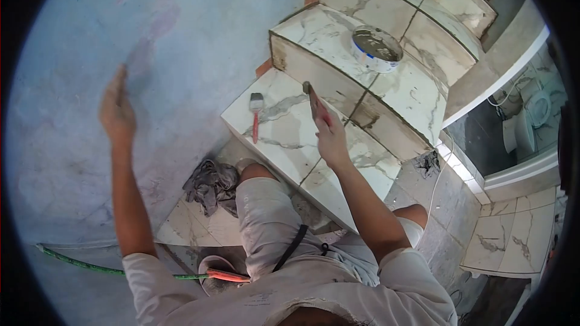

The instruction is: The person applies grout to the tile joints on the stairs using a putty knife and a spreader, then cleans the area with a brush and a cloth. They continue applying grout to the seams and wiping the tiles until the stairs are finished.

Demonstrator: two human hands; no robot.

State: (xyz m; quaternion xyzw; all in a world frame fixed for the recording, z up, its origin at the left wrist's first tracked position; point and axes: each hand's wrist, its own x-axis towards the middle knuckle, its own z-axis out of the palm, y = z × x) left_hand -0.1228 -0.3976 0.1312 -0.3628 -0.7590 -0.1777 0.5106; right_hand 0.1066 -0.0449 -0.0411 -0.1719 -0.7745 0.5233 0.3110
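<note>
My right hand (331, 139) is closed around a narrow tool with a reddish handle (322, 113), held over the lowest marble-patterned step. Grey paste coats the tool's tip, which lies close to the step's riser (326, 89); the exact kind of tool I cannot tell. My left hand (118, 108) is raised in front of the bluish wall (199, 42), fingers stretched out and holding nothing. On the step's tread (287, 157) lies a paintbrush (256, 115) with a red handle. One step higher stands a white tub (370, 61) with grey paste (377, 44) inside.
More tiled steps (456, 3) curve upward at the top right. A crumpled grey cloth (211, 186) lies by my knee. Below the left arm runs a green hose (78, 261). At right are a cable (436, 187) and a doorway showing a toilet (538, 108).
</note>
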